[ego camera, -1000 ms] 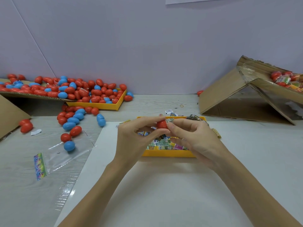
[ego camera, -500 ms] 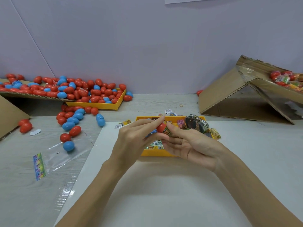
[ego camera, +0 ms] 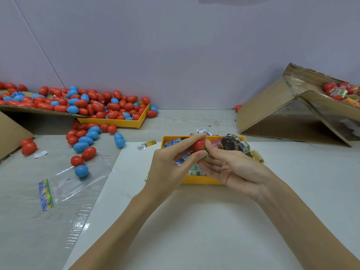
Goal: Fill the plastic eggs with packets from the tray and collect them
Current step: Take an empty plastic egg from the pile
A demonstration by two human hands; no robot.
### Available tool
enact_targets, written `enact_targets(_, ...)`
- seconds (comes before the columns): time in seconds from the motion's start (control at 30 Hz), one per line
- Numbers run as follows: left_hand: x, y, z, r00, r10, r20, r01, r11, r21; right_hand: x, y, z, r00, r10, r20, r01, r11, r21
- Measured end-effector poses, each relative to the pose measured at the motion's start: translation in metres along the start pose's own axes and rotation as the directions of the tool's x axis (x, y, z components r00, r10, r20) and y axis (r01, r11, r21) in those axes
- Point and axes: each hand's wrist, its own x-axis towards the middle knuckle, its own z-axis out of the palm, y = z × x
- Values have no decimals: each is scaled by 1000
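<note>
**A packet that may not go in cleanly**

We hold a red egg (ego camera: 198, 145) just above the yellow tray (ego camera: 202, 180) of packets (ego camera: 195, 171). The risk we judge here: the green packet (ego camera: 205, 155) could snag at the rim or slip back into the tray, since our grip on both is only fingertip-light, and a squeeze might pop the egg loose. Our left hand (ego camera: 171, 168) pinches the egg between thumb and forefinger. Our right hand (ego camera: 231, 168) lies palm up, fingers loosely extended, its thumb pressing the packet against the egg; whether it truly grips it we cannot tell
</note>
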Motion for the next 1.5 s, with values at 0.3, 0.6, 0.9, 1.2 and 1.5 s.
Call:
enact_targets(0.3, -1, -3, 3, 996, -87, -23, 82, 982, -171, -3, 5, 5, 999, -12, 44, 10, 999, 43)
enact_targets(0.6, -3, -4, 5, 995, 47, -91, -46, 999, 13, -2, 11, 11, 999, -42, -19, 43, 998, 48)
enact_targets(0.9, -1, -4, 7, 990, -46, -133, 46, 999, -4, 1, 6, 8, 1000, 2, 31, -5, 996, 92)
enact_targets(1.2, -2, 3, 9, 998, 55, -27, -52, 995, 85, -2, -3, 2, 986, 133, 97, -148, 976, 160)
enact_targets(1.5, 1, 7, 1, 999, 35, -42, -33, 999, 40, -3, 6, 5, 968, 112, 223, -151, 975, 163)
